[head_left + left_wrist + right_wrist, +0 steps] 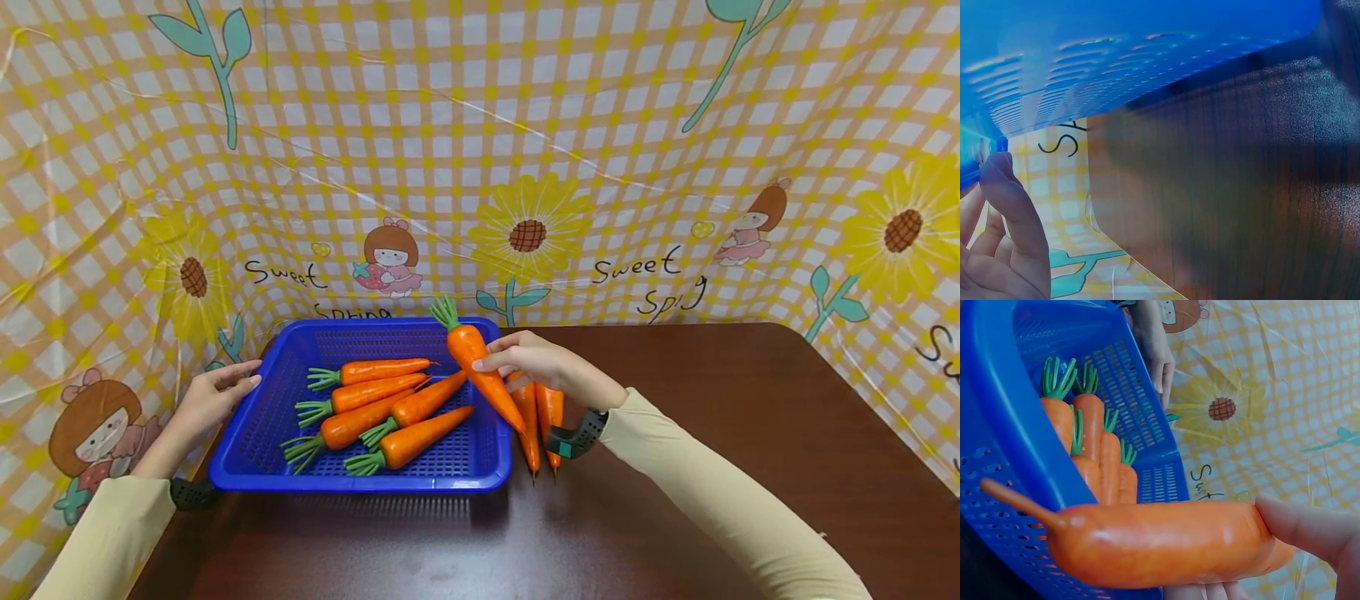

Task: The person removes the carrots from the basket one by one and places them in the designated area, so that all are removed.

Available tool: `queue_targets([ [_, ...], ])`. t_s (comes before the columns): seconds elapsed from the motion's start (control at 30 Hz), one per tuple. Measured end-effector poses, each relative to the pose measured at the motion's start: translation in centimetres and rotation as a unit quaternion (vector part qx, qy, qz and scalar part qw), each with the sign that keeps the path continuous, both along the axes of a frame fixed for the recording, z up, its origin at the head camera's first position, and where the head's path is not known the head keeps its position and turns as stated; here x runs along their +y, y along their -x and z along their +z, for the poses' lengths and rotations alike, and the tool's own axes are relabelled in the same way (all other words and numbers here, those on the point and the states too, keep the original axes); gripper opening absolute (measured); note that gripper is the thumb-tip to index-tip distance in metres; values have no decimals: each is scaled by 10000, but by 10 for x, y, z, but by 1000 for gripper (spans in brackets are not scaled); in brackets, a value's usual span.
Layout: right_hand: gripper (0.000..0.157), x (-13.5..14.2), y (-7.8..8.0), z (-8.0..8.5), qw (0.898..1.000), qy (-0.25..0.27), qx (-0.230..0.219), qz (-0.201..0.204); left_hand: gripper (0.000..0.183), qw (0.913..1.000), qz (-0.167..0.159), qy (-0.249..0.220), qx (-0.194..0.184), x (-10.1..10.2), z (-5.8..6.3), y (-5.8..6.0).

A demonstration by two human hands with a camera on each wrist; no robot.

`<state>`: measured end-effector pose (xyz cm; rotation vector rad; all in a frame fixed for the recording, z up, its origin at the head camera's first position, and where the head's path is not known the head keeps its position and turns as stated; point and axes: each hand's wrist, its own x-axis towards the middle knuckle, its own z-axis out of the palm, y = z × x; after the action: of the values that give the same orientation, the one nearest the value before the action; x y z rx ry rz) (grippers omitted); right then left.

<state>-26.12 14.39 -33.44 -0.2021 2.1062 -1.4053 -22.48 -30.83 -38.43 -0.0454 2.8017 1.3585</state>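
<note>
My right hand (546, 363) pinches an orange carrot (495, 387) between thumb and fingers, above the right side of a blue plastic basket (352, 483). Its green stem end points to the back and its thin tip towards me; up close in the right wrist view, the carrot's body (1160, 544) crosses the frame. Several carrots (382, 392) lie inside the basket, green tops mostly to the left. At the basket's left rim, my left hand (206, 406) holds the edge, thumb (1013, 200) against the rim in the left wrist view.
Two more carrots (528, 425) lie on the brown wooden table (720, 433) just right of the basket, partly hidden by my right hand. A checked cloth (450, 150) with sunflowers hangs as a wall behind and at both sides.
</note>
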Motion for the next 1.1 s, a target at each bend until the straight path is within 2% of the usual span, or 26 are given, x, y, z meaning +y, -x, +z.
queue_targets([
  [0.1, 65, 4, 0, -3, 9999, 114, -51, -67, 59, 10000, 23, -83, -18, 0, -1, 0],
  [0.37, 73, 19, -3, -8, 9996, 233, -116, -149, 60, 9994, 58, -322, -69, 2, -1, -1],
  [0.5, 70, 24, -4, -10, 9994, 254, -65, -215, 61, 9992, 75, -373, -93, 1, -1, -1],
  [0.63, 67, 28, -6, -11, 9994, 245, 31, -235, 62, 9993, 59, -363, -104, 1, -1, 0],
  [0.8, 68, 32, -12, -11, 9993, 195, 97, -304, 61, 9998, 53, -200, -56, 2, 0, 0],
  [1.1, 70, 43, -15, -19, 9989, 208, 62, -411, 62, 9997, 65, -207, -125, 2, 0, 0],
])
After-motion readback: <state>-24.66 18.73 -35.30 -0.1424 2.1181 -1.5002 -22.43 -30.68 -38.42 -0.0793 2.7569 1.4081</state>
